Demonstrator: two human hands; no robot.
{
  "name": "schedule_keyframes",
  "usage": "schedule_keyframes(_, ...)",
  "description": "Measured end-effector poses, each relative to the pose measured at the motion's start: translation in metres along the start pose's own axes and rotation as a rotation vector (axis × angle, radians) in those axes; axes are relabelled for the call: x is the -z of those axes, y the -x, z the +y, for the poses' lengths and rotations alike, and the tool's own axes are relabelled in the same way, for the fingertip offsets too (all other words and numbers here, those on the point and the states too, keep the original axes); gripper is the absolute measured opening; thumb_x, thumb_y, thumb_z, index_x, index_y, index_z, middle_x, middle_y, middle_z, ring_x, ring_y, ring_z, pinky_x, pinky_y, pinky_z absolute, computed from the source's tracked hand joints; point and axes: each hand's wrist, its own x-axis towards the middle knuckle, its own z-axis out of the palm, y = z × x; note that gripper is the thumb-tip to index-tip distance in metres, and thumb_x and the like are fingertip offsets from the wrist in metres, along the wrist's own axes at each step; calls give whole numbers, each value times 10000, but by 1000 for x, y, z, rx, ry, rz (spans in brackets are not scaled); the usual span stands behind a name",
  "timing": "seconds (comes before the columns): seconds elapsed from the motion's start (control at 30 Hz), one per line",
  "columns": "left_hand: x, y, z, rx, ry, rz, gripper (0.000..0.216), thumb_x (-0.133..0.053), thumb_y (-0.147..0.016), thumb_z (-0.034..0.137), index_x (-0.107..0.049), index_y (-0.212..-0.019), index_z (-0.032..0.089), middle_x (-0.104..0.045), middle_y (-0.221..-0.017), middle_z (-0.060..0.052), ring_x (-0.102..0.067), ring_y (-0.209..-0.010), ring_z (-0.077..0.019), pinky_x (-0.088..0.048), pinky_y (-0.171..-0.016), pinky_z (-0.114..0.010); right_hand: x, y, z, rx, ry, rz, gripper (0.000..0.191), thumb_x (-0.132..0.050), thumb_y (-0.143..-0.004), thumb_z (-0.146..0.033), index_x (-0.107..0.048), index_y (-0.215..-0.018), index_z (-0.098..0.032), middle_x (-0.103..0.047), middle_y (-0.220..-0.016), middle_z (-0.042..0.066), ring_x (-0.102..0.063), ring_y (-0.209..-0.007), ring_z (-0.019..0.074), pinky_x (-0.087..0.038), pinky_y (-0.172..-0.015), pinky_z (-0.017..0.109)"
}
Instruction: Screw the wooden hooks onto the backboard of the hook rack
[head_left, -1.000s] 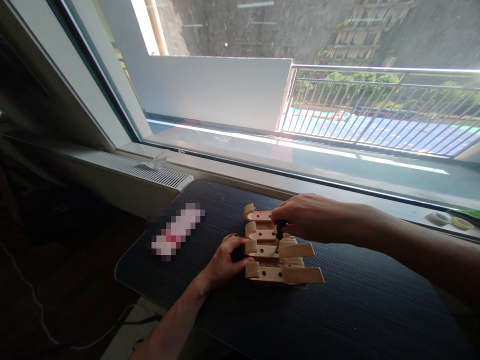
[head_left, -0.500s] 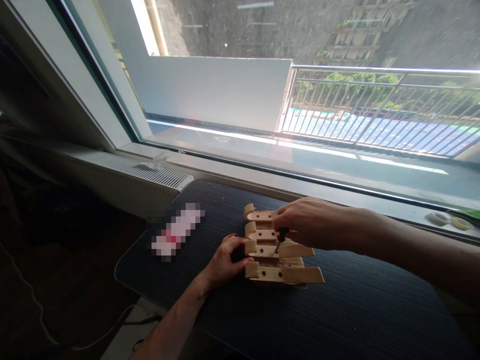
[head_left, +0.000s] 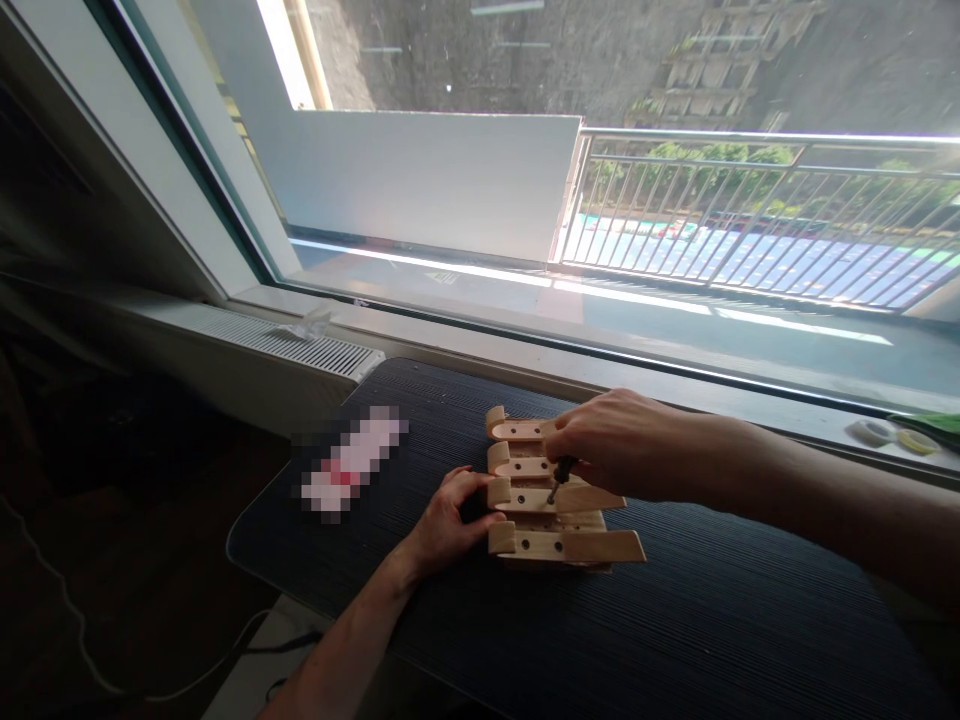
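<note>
A pale wooden assembly lies on the dark table, made of several parallel slats with rounded raised blocks at their left ends and dark screw holes or heads along them. My left hand grips its left side, with thumb and fingers around the end of the third slat from the back. In my right hand is a screwdriver, its dark handle mostly hidden by the fingers. The shaft points down, and its tip meets the right-hand screw spot on that same third slat.
The dark table has a rounded left corner. A blurred pink and white item lies on it to the left. Behind runs the window sill, with rolls of tape at the right. A radiator stands at the left.
Both hands keep their places on the assembly and the screwdriver. The whole view has shifted very slightly; the screwdriver tip stays at the same spot.
</note>
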Motion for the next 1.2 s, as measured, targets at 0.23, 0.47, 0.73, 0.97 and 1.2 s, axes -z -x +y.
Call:
schedule_keyframes(0.23,1,0,3,-15,-19,14,337,-673,-713,231,-630,-1047,202,-663,-1092,-47,-546,-1127,-234,-336,-1086,-430,-8,-3,6,-23,-24,0,205,-469,-834,-140,-669,-817,-182,-663,-733,35,-564,-632,140,-280,-526,246)
schedule_keyframes(0.47,0,0,2,-11,-23,14,323,-671,-714,233,-634,-1032,183,-661,-1090,-62,-551,-1123,-238,-367,-1063,-422,0,1,-2,-114,1,-30,192,-482,-843,-199,-670,-832,-163,-669,-745,59,-580,-638,156,-255,-515,259)
schedule_keyframes(0.73,1,0,4,-25,2,-8,297,-659,-726,225,-630,-1019,186,-669,-1075,-52,-574,-1091,-221,-332,-1087,-422,-3,3,5,-48,-38,-27,226,-480,-816,-87,-683,-844,-182,-673,-761,41,-581,-661,139,-298,-551,249)
schedule_keyframes(0.97,0,0,0,-22,-28,22,325,-671,-709,222,-633,-1030,197,-672,-1085,-49,-529,-1160,-245,-335,-1085,-435,-1,4,0,-143,-32,-56,226,-463,-861,-173,-662,-757,-153,-655,-704,53,-573,-619,142,-261,-511,260)
schedule_keyframes(1.2,0,0,3,-30,-30,33,330,-668,-706,215,-639,-1035,194,-671,-1082,-47,-548,-1136,-239,-348,-1078,-430,-2,4,1,-29,-47,2,208,-498,-799,-114,-677,-873,-190,-673,-793,46,-594,-698,156,-291,-540,253)
